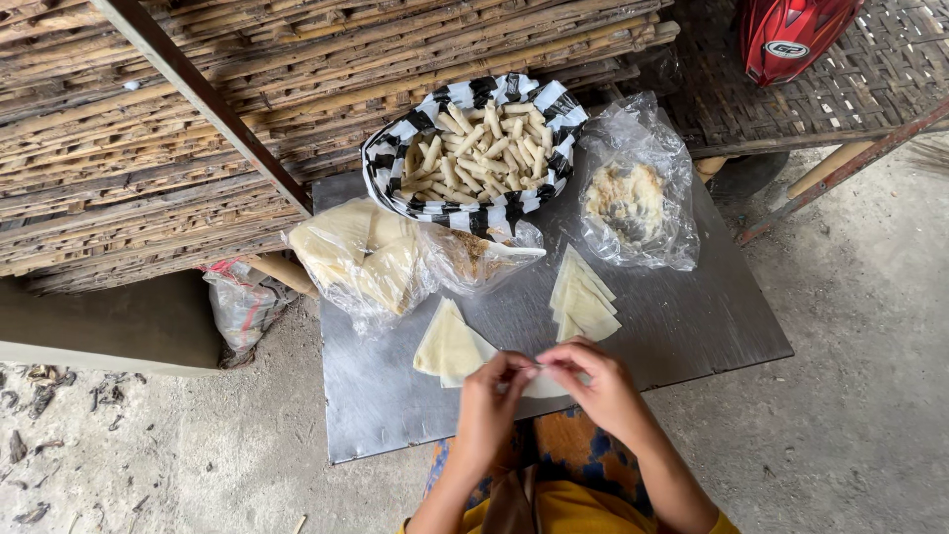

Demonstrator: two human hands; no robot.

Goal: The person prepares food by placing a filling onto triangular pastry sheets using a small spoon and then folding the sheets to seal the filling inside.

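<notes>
My left hand [491,403] and my right hand [591,381] meet over the near edge of a metal sheet [692,326], fingertips pinched together on a pale thin wrapper [543,384]. Just beyond the left hand lies a small stack of triangular wrappers [447,346]. A second stack of wrappers [583,300] rests beyond the right hand. Farther back stands a black-and-white striped basket [395,163] holding several finished rolls [479,153].
A clear bag of wrappers [356,257] lies at the left, a bag of filling with a white spoon [479,255] in the middle, another bag of filling [633,203] at the right. Bamboo slats [119,148] sit behind, a red helmet [791,35] top right, concrete floor around.
</notes>
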